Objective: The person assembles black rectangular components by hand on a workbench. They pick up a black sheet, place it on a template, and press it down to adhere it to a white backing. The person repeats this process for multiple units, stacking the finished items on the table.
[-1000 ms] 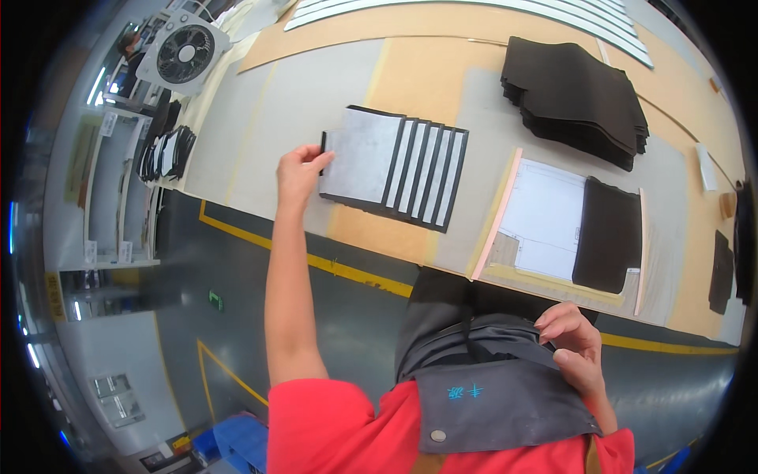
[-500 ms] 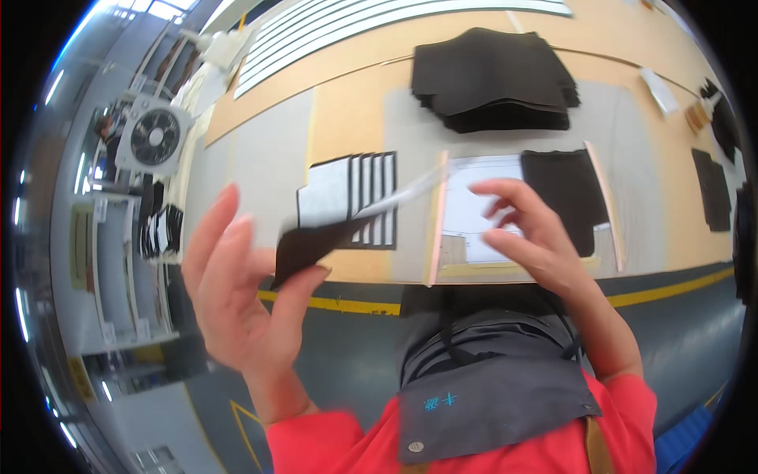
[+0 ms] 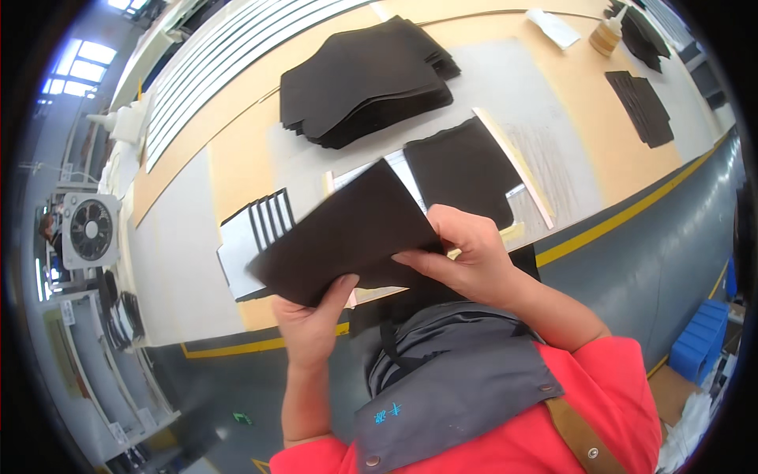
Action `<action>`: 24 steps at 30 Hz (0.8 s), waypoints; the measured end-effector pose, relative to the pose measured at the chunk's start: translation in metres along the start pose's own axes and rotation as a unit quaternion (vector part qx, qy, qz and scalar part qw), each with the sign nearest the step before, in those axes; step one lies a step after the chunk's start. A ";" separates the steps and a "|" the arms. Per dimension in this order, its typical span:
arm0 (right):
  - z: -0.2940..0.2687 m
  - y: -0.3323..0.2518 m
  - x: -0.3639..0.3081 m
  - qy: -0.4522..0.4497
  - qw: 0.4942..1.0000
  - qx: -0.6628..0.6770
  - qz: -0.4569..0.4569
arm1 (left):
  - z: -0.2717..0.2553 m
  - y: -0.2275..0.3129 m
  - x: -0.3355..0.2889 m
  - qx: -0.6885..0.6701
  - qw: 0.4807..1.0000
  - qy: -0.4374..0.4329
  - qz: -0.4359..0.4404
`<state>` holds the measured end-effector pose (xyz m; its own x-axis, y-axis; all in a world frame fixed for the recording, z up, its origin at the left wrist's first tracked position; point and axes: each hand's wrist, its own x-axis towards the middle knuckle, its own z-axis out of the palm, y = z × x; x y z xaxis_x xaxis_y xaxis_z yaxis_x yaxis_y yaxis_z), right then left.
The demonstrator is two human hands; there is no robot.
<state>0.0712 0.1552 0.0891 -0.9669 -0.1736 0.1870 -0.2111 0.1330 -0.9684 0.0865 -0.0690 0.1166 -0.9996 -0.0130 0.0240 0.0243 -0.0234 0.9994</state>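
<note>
Since half a second earlier, both hands had drawn in toward the chest and a dark sheet point(image 3: 347, 237) had come up flat between them, covering much of the bench behind. The left hand point(image 3: 316, 320) gripped its lower edge, thumb pressed on the face and fingers curled beneath; the right hand point(image 3: 466, 261) pinched its right edge, fingers closed on it. Beyond, on the workbench point(image 3: 197, 268), lay a white sheet with black strips point(image 3: 257, 237), then a black piece on a board point(image 3: 466, 170), and farther off a stack of dark sheets point(image 3: 363, 79). A fan point(image 3: 91, 229) stood well to the left.
</note>
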 end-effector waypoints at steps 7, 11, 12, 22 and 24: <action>-0.035 0.015 -0.012 0.036 0.997 -0.055 0.041 | 0.019 -0.026 0.006 0.025 0.999 0.033 -0.010; -0.087 0.054 -0.009 -0.002 0.919 -0.386 -0.081 | -0.003 -0.026 0.022 0.020 1.000 0.017 -0.015; -0.092 0.061 -0.010 -0.024 0.892 -0.441 -0.098 | -0.009 -0.027 0.025 0.028 0.999 0.008 -0.016; -0.080 0.033 -0.004 -0.071 0.980 -0.188 0.001 | 0.003 -0.001 0.021 0.099 0.993 -0.059 0.012; -0.062 0.021 0.004 -0.111 0.988 0.063 0.085 | 0.006 0.009 0.015 0.087 0.993 -0.085 0.012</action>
<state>0.0536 0.2180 0.0798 -0.9286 -0.3711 -0.0072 -0.0153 0.0577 -0.9982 0.0721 -0.0629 0.1257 -0.9868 0.1576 0.0364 0.0601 0.1481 0.9871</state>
